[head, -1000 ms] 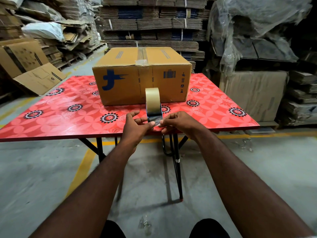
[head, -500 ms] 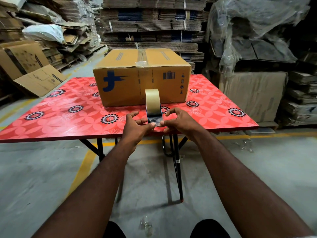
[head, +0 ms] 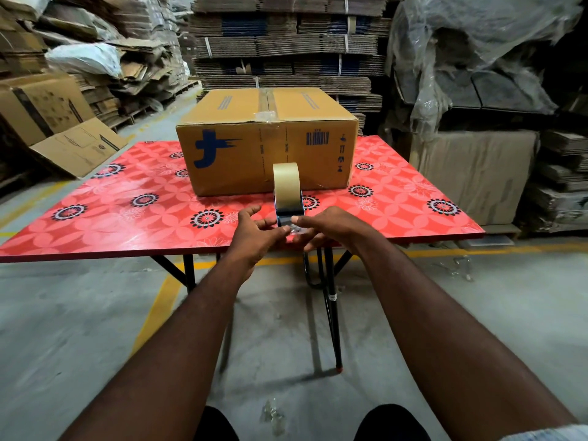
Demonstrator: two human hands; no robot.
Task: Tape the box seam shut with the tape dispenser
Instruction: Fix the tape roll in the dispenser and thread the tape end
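A closed brown cardboard box point(head: 254, 154) with a blue logo stands on the red flowered table point(head: 127, 218). A strip of clear tape runs along its top seam point(head: 266, 103). In front of the box stands the tape dispenser point(head: 287, 198), its tan roll upright. My left hand point(head: 254, 232) and my right hand point(head: 327, 226) meet at the dispenser's near end, close to the table's front edge. Thumbs and forefingers of both hands pinch the clear tape end point(head: 294, 230) there. The dispenser's base is hidden behind my fingers.
Stacks of flattened cardboard point(head: 286, 43) rise behind the table. Loose cartons point(head: 57, 128) lean at the left. Plastic-covered piles point(head: 477, 58) and a wrapped block point(head: 477, 173) stand at the right. Concrete floor with yellow lines lies below; bits of tape litter it.
My right hand's fingers have shifted over the dispenser's near end, with the forefinger now on top of the tape end. The box and dispenser have not moved.
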